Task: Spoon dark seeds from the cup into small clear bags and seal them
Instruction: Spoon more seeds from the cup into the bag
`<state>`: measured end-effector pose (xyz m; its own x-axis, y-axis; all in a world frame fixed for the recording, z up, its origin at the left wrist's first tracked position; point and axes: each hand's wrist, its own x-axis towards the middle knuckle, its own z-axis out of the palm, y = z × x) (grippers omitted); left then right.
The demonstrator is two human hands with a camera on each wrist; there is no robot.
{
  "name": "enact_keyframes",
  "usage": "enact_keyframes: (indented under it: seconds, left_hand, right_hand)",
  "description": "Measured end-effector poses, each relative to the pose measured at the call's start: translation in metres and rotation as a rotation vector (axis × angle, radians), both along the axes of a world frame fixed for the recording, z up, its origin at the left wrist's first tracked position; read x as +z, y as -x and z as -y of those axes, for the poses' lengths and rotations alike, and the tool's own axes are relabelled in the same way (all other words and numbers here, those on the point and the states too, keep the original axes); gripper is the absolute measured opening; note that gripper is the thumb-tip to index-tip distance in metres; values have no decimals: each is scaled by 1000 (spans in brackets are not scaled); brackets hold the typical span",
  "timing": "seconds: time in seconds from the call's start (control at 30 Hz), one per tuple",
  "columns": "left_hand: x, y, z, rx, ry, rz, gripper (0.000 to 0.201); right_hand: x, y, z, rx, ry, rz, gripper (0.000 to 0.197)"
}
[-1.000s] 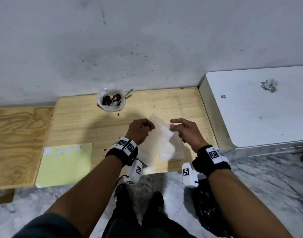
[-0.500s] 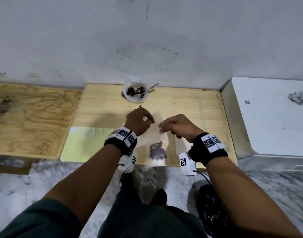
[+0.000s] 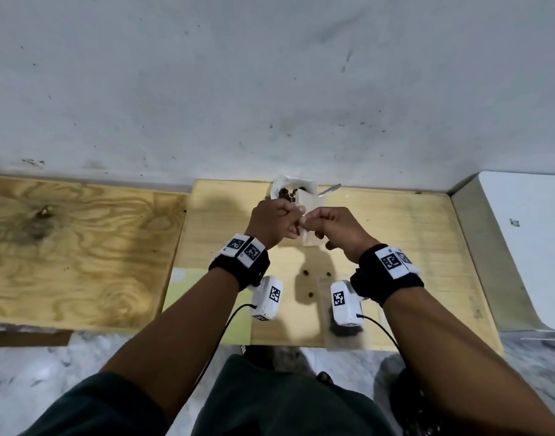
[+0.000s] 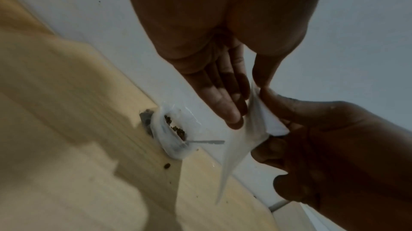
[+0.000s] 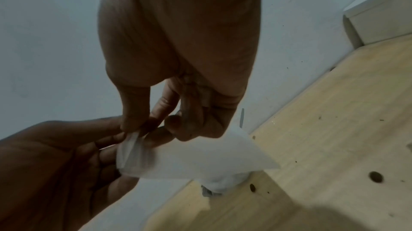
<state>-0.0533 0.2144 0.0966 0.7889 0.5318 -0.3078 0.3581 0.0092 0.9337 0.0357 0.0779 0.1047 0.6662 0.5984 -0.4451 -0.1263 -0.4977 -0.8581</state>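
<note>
A clear cup [image 3: 293, 191] of dark seeds stands at the wall with a spoon [image 3: 331, 188] leaning in it. Just in front of it, both hands hold a small empty clear bag [image 3: 314, 228] in the air. My left hand [image 3: 293, 221] pinches one side of its top edge and my right hand [image 3: 309, 220] pinches the other. In the left wrist view the bag [image 4: 245, 137] hangs down from the left thumb [image 4: 265, 74], the left fingers [image 4: 227, 108] and the right hand [image 4: 323, 137]. The right wrist view has the bag [image 5: 200, 157] spread below the pinch.
A clear bag holding dark seeds [image 3: 344, 333] lies near the table's front edge, partly under my right wrist. Loose seeds [image 3: 306, 272] dot the pale wooden table [image 3: 411, 247]. A yellow-green sheet [image 3: 188, 291] lies left, plywood [image 3: 81, 253] beyond, a white box [image 3: 521, 247] right.
Both hands have moved up and away from me toward the cup and drawn close together, now holding an empty bag by its top. The seed-filled bag stays lying near the front edge.
</note>
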Motion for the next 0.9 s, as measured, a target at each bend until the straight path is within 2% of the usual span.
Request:
enact_keyframes:
  seconds: [0.07,0.17,0.23,0.3,0.37,0.43,0.5,0.6,0.67,0.73,0.77,0.87,0.9]
  left_hand:
    - [1,-3,-18,-70,-41,-19,13]
    - [2,-9,-38,-185,-211,-98,22]
    - [5,-14,-45,-273,-384,-150,33]
    - [8,-19,-52,-330,-484,-215,39]
    - [11,-26,-55,-349,-465,-237,39]
    - [13,-33,-55,-355,-420,-228,40]
    - [9,-40,-55,-357,-365,-202,39]
    - [1,-49,-52,-326,-284,-70,39]
    - [-5,-54,-50,-318,-309,34,38]
    - [-6,-57,-49,-330,-342,71,30]
    - [-9,-60,-50,-349,-417,71,43]
    - [-14,-66,-52,-487,-776,-41,118]
    - [-15,-68,-52,-522,-857,-109,130]
  right_hand:
    - [0,-4,-13,0,17,-20,7]
    - [-1,-3,-34,-4,35,20,17]
    - [-2,-3,-45,-4,69,157,19]
    - [-8,-9,-51,-29,129,357,21]
    - [-13,-22,-50,-87,164,464,19]
    - [-14,-34,-46,-98,120,436,11]
    - [-11,-41,-43,2,18,373,14]
    - [-12,-54,-42,229,12,436,22]
    - [-20,-68,-43,268,43,427,24]
    - [-23,-76,-44,236,28,363,22]
    - [-23,-80,-43,201,5,318,23]
    - [-16,-88,-42,101,-57,167,23]
    - [-16,-90,-43,77,-65,121,21]
